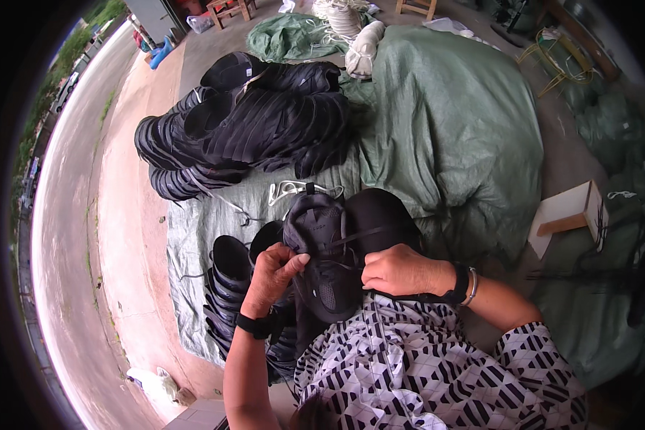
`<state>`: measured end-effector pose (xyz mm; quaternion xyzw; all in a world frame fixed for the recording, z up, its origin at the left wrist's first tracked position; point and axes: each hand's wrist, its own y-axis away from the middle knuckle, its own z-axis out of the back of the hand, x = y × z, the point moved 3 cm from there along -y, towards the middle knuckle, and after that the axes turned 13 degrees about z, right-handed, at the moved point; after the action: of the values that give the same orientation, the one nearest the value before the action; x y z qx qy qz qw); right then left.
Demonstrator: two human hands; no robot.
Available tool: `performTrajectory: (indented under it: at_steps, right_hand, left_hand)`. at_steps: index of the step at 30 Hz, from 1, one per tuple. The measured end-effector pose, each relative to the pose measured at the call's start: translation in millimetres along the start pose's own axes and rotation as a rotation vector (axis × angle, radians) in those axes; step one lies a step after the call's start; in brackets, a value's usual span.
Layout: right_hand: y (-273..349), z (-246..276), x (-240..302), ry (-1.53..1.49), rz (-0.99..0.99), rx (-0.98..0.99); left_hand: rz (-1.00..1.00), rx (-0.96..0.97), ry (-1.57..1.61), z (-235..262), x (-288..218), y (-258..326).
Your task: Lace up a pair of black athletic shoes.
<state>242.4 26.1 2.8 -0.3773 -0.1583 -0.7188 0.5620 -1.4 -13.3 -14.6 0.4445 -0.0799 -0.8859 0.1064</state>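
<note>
Pinching a thin black lace [351, 236] with the left hand [276, 269] at the near side of the black shoe upper [322, 251]. Curling the right hand [398, 271] closed against its right edge, just as near. Lying between both hands, long axis running away toward the stacked black soles [251, 122].

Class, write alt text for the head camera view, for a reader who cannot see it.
Seen from above, a person's left hand and right hand grip a black shoe by its laces, held over their patterned shirt. Stacks of black shoe parts lie on a green tarp spread over a concrete floor.
</note>
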Motion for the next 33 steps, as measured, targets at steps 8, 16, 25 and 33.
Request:
performTrajectory:
  at_steps: [8, 16, 25, 33]
  right_hand:
    - [-24.4, 20.4, -23.7, 0.091, -0.152, -0.404]
    - [16.0, 51.3, -66.7, -0.619, -0.533, -0.554]
    - [92.5, 69.8, -107.7, -0.608, -0.785, -0.662]
    - [-6.9, 34.6, -18.3, -0.084, -0.217, -0.508]
  left_hand:
    - [0.234, 0.155, 0.625, -15.2, 14.5, -2.6]
    - [0.119, -0.209, 0.475, -29.6, 19.9, 7.8]
    - [0.124, -0.090, 0.396, -25.4, 19.2, 18.4]
    - [0.196, -0.117, 0.725, -13.7, 31.2, 23.8]
